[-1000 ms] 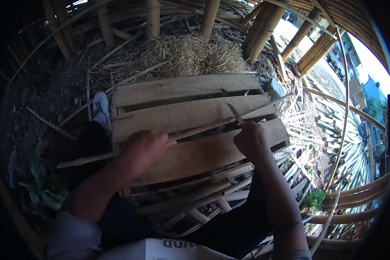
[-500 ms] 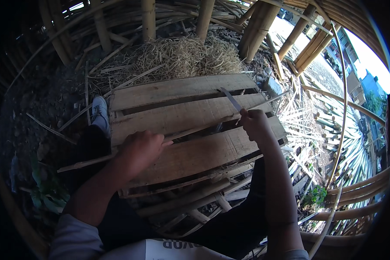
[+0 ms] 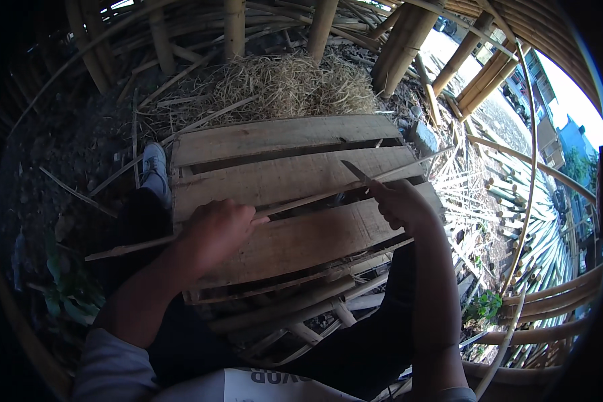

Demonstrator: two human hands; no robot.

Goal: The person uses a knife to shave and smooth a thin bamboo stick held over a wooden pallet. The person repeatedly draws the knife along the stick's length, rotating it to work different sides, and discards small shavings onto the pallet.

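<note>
My left hand [image 3: 221, 229] is closed around a long thin bamboo strip [image 3: 301, 202]. The strip slants across a low slatted wooden table [image 3: 268, 177], from beside my left forearm up to the right, past the table's right edge. My right hand [image 3: 403, 206] grips a knife [image 3: 357, 171] by its handle, which the fingers mostly cover. Its blade points up and to the left, over the middle boards. The blade crosses the strip just beyond my right fingers; whether the two touch I cannot tell.
Curly bamboo shavings [image 3: 288, 87] are heaped behind the table. Thick bamboo posts [image 3: 403, 48] rise beyond. Many cut bamboo poles [image 3: 536, 221] lie at the right. My shoe [image 3: 155, 166] rests left of the table, and a bamboo frame [image 3: 281, 311] shows below its near edge.
My right hand has moved slightly down and to the right, drawing the knife back along the strip; the blade has tilted flatter. My left hand stays nearly in place.
</note>
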